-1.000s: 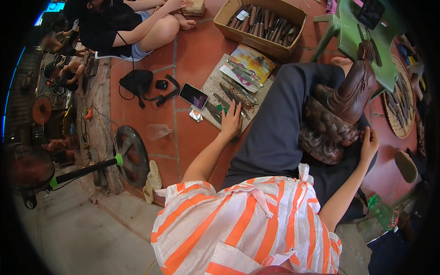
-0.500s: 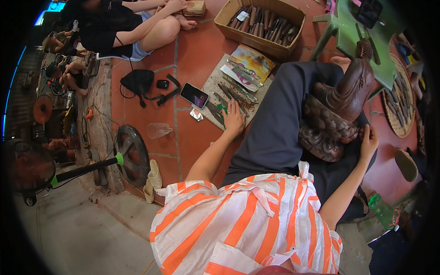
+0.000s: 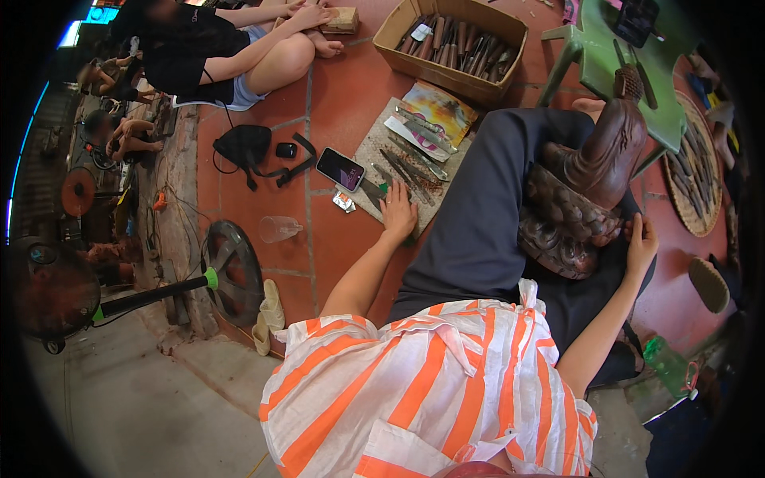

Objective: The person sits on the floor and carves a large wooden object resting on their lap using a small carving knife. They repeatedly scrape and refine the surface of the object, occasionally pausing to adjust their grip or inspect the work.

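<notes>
A dark brown carved wooden statue (image 3: pixel 604 155), a seated figure on a scaled, petal-like base (image 3: pixel 570 207), leans across my lap. My right hand (image 3: pixel 641 245) is beside the right edge of that base, its fingers curled; whatever lies between them is hidden. To the left, my left hand (image 3: pixel 399 213) rests flat at the near edge of a pale work mat (image 3: pixel 373 143), fingers stretched forward. Several metal carving blades (image 3: pixel 409 171) lie on the mat just beyond its fingertips, among wood shavings. A small green item (image 3: pixel 382 188) shows next to these fingers.
Left of the mat lie a phone (image 3: pixel 340 170), a black pouch (image 3: pixel 243 146) and a clear cup (image 3: pixel 280 229). A cardboard box (image 3: pixel 446 68) of wooden-handled tools stands beyond. A green chair (image 3: pixel 594 72) and tool-filled basket (image 3: pixel 689 163) are right, a fan (image 3: pixel 56 287) left. Another person (image 3: pixel 263 60) sits far left.
My left hand has drawn slightly back toward me and left, its fingers closer together. My right hand stays at the statue's base. The whole view has shifted a little.
</notes>
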Tool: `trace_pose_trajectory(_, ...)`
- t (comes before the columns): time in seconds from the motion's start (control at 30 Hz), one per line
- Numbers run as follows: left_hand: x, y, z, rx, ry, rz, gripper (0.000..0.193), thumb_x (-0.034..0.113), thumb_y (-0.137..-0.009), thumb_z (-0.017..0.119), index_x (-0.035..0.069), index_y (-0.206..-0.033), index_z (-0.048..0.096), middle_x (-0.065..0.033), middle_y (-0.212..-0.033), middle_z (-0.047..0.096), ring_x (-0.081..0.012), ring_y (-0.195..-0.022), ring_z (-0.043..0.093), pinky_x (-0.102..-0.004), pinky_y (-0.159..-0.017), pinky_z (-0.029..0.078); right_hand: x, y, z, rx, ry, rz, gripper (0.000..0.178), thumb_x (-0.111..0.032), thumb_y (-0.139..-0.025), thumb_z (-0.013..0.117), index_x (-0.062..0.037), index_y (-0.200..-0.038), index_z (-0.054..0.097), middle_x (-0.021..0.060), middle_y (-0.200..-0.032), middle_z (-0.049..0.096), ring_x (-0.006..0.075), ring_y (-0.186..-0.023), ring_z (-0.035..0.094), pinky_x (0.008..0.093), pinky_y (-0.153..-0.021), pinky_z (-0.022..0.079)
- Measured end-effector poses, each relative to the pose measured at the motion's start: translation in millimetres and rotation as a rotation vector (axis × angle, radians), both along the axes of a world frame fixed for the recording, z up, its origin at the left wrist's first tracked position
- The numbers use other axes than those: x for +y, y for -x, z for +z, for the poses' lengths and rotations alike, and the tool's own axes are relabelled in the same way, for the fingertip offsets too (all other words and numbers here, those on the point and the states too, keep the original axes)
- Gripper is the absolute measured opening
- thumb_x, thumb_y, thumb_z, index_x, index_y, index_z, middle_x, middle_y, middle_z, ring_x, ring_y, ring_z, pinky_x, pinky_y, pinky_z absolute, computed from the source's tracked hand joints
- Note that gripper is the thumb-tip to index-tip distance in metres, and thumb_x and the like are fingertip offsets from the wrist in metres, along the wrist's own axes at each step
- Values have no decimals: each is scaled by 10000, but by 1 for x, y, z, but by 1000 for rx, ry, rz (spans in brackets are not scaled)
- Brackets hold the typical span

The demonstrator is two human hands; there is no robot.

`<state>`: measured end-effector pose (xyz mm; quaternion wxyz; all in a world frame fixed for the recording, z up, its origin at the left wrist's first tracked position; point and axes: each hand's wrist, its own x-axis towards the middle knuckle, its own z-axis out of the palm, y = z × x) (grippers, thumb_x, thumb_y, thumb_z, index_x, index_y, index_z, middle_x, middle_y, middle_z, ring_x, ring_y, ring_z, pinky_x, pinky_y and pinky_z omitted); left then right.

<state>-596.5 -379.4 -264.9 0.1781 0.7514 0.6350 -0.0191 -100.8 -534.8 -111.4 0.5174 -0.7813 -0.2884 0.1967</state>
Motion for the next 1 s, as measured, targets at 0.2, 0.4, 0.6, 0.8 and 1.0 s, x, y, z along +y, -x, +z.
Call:
trace_pose_trajectory(0.2,-8,18,-20,-169,-109,51,662,209,-878,526,-17,-1431,240,-229,-1508,189,-386,-1381,224,-515,-1101,232,2,2,2,6,-5,18,208,-210,-923,606,-7,-894,644,21,-718,624,60,-621,552,196,-567,437)
trace_pose_trajectory(0.4,-6,24,-16,-38,13,12,590,138,-890,481,-19,-1422,278,-211,-1510,198,-363,-1388,220,-499,-1108,222,-1,1,4,-19,6,13,210,-209,-925,602,-6,-902,649,20,-722,627,64,-628,557,199,-570,438)
trace_pose_trajectory(0.6,11,67,-2,-250,-141,194,413,87,-838,557,7,-1243,541,-210,-1341,461,-361,-1259,420,-408,-1051,342,2,4,4,-16,15,6,203,-205,-925,601,-10,-911,657,22,-727,633,66,-632,560,200,-573,440)
trace_pose_trajectory(0.8,16,109,18,-312,-98,412,233,166,-820,616,31,-1004,667,-171,-1044,604,-318,-957,586,-400,-853,462,0,3,4,-22,9,14,190,-195,-922,604,-13,-932,658,17,-724,625,67,-636,556,196,-578,439)
trace_pose_trajectory(1.0,0,112,4,-296,-103,497,237,225,-785,676,32,-922,692,-132,-855,674,-269,-806,654,-369,-733,508,5,7,4,-66,-163,-67,186,-197,-922,608,-24,-953,669,-18,-698,568,54,-631,529,179,-571,427)
